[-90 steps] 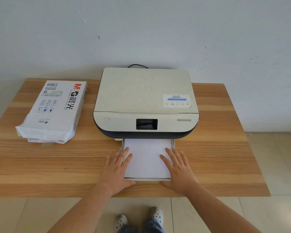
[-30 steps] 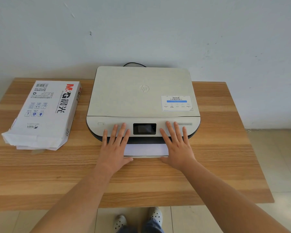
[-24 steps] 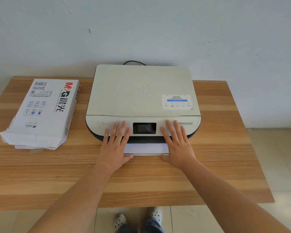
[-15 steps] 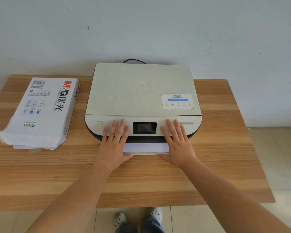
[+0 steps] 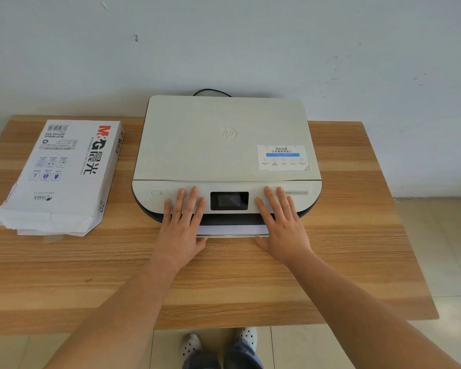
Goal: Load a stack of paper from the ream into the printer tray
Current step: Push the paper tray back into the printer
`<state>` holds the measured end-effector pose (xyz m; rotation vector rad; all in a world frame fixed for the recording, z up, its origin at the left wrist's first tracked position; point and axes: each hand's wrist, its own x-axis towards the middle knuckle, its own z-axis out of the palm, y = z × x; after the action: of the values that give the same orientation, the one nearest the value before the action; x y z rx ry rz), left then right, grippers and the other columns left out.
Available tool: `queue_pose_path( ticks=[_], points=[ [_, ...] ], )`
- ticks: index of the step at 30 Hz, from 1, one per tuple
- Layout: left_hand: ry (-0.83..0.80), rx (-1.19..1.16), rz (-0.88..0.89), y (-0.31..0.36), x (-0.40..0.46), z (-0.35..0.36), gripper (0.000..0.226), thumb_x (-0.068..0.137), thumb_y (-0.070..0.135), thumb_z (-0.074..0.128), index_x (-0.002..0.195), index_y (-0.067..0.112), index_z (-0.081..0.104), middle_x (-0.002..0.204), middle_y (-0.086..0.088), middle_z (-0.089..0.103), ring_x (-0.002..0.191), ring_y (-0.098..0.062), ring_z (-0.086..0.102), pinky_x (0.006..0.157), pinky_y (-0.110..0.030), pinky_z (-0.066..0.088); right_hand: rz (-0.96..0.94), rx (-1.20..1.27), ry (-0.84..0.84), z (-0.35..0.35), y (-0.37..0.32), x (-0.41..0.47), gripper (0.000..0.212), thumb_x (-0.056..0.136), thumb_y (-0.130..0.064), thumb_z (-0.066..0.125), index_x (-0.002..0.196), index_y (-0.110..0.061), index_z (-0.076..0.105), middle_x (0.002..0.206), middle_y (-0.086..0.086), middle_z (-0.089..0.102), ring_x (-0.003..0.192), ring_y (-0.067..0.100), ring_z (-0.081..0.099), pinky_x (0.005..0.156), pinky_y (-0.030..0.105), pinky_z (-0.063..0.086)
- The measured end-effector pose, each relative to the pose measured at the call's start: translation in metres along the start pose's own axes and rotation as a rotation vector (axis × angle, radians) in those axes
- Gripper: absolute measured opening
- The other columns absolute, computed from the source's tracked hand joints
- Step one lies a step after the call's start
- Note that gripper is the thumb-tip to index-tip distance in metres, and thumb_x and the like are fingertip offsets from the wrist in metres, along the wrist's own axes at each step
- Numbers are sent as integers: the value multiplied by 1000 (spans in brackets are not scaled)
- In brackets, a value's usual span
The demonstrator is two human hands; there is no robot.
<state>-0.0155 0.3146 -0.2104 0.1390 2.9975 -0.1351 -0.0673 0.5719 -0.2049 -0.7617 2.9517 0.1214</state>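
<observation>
A cream printer (image 5: 224,145) stands at the back middle of the wooden table (image 5: 357,249). Its paper tray (image 5: 232,235) is slid almost fully in, and only a narrow strip of white paper (image 5: 232,230) shows at the front. My left hand (image 5: 183,227) lies flat with spread fingers over the tray's left end, fingertips on the printer's front panel. My right hand (image 5: 282,225) lies the same way over the right end. Neither hand holds anything. The opened ream of paper (image 5: 61,177) lies to the left of the printer.
A small dark screen (image 5: 229,200) sits on the front panel between my hands. A black cable (image 5: 210,91) runs behind the printer against the pale wall. My feet (image 5: 218,344) show on the tiled floor below the table's front edge.
Three seconds ago the tray stuck far out with paper showing; both hands have pushed it in toward the printer. In the last second the hands have hardly moved.
</observation>
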Motion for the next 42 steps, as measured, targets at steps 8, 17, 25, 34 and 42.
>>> queue_pose_path(
  ticks=[8, 17, 25, 34, 42],
  points=[
    [27, -5, -2, 0, 1, 4, 107, 76, 48, 69, 150, 12, 0, 157, -12, -22, 144, -36, -17, 116, -59, 8, 8, -17, 37, 5, -2, 2, 101, 77, -53, 67, 152, -15, 12, 160, 14, -8, 146, 37, -11, 117, 52, 5],
    [69, -11, -9, 2, 4, 12, 103, 79, 43, 68, 149, 12, -1, 157, -14, -19, 144, -38, -13, 115, -62, 9, 22, 17, 109, 12, -4, 3, 90, 80, -45, 67, 151, -15, 20, 160, 14, 0, 147, 36, -3, 118, 54, 13],
    [96, -29, -34, 3, 6, 18, 99, 81, 36, 67, 149, 14, -3, 157, -11, -21, 145, -35, -14, 116, -60, 5, 29, 32, 169, 20, -5, 7, 86, 82, -40, 68, 150, -14, 22, 160, 13, 3, 147, 37, 0, 117, 54, 12],
    [135, -42, -41, 3, 8, 23, 98, 85, 33, 63, 147, 17, -11, 156, -7, -26, 144, -33, -16, 114, -59, -2, 34, 10, 249, 31, -8, 11, 79, 84, -33, 67, 148, -13, 24, 159, 15, 6, 146, 39, 5, 116, 55, 12],
    [227, -49, -21, 4, 10, 28, 98, 83, 29, 67, 149, 14, -4, 157, -7, -24, 145, -35, -10, 114, -60, 1, 40, -3, 282, 36, -10, 14, 79, 81, -29, 69, 146, -12, 27, 157, 17, 11, 144, 42, 12, 115, 58, 18]
  ],
)
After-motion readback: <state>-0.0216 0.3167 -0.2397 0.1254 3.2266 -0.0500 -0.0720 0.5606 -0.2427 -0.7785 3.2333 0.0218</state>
